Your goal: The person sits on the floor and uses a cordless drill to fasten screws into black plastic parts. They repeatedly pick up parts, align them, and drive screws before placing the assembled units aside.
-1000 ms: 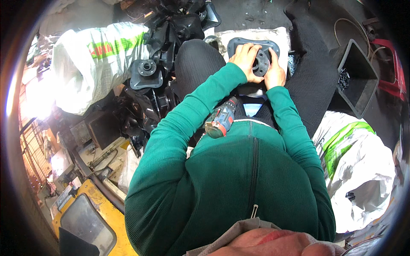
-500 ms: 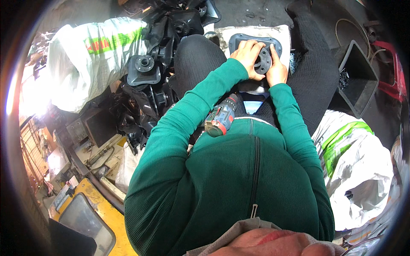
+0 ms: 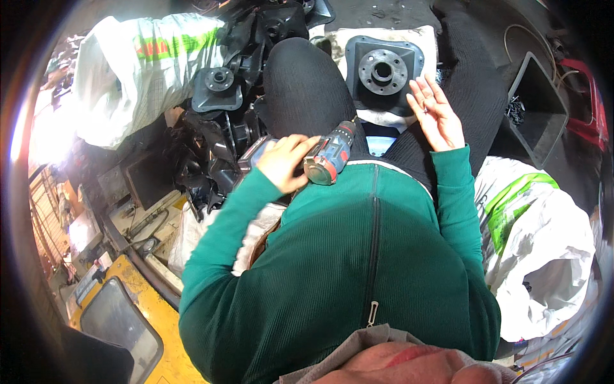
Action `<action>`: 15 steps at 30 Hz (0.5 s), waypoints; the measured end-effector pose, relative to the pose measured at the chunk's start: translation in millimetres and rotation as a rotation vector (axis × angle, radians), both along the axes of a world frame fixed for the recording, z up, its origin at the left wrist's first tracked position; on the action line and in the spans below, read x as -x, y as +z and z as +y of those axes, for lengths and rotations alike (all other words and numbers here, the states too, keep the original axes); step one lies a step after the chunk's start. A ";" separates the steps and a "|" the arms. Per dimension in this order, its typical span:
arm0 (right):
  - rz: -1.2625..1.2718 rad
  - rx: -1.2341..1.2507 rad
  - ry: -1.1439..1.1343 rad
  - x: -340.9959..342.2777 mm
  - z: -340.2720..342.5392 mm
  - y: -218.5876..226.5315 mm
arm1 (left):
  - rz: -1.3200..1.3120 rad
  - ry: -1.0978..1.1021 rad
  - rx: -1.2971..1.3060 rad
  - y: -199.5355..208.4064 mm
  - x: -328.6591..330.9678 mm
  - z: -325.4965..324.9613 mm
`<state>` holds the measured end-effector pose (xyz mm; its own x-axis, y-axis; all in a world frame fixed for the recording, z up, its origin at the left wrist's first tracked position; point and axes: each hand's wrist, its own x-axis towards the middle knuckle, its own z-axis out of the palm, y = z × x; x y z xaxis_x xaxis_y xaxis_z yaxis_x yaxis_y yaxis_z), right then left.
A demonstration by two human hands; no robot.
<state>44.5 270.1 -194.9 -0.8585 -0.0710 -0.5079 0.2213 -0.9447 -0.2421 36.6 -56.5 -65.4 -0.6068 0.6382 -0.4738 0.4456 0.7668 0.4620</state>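
My left hand (image 3: 286, 160) is closed round the handle of a blue and red cordless drill (image 3: 329, 155), which lies across my lap with its chuck pointing away and to the right. Palm up, my right hand (image 3: 439, 116) is raised with its fingers loosely stretched; whether anything small lies in it I cannot make out. Just left of those fingers, a round dark flange with holes (image 3: 384, 72) sits on a black square plate with rounded corners (image 3: 409, 56). The plate rests on a white cloth-like pad (image 3: 336, 40) between my legs.
Similar black flanged parts (image 3: 217, 89) are heaped left of my knee. White bags stand at the left (image 3: 134, 89) and right (image 3: 543, 256). A dark open bin (image 3: 543, 121) with small dark pieces lies right of my leg. A yellow panel (image 3: 137, 307) is at lower left.
Both hands have come off the flange, leaving it on the plate. My left hand has moved back and taken hold of the drill; my right has drawn aside and turned palm up.
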 end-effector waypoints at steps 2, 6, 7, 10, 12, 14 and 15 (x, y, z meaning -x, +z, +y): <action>0.026 0.082 -0.008 -4.0 -10.3 7.2 | 0.134 0.156 -0.044 -23.4 -15.0 13.6; -0.047 0.164 -0.072 -11.8 -19.6 12.3 | -0.053 0.241 -0.294 -10.9 5.8 15.0; -0.054 0.173 -0.081 -11.1 -21.3 13.9 | -0.050 0.200 -0.366 -8.9 11.7 1.5; -0.063 0.176 -0.115 -11.5 -29.1 15.0 | -0.691 0.804 -0.734 45.2 14.2 37.2; -0.041 0.195 -0.133 -3.6 -34.4 17.2 | -0.515 0.508 -0.602 69.4 18.2 55.6; -0.041 0.205 -0.154 -2.2 -38.6 20.9 | -0.531 0.446 -0.617 73.8 16.7 65.4; -0.045 0.213 -0.167 0.5 -40.8 23.4 | -0.654 0.489 -0.716 70.7 18.6 64.2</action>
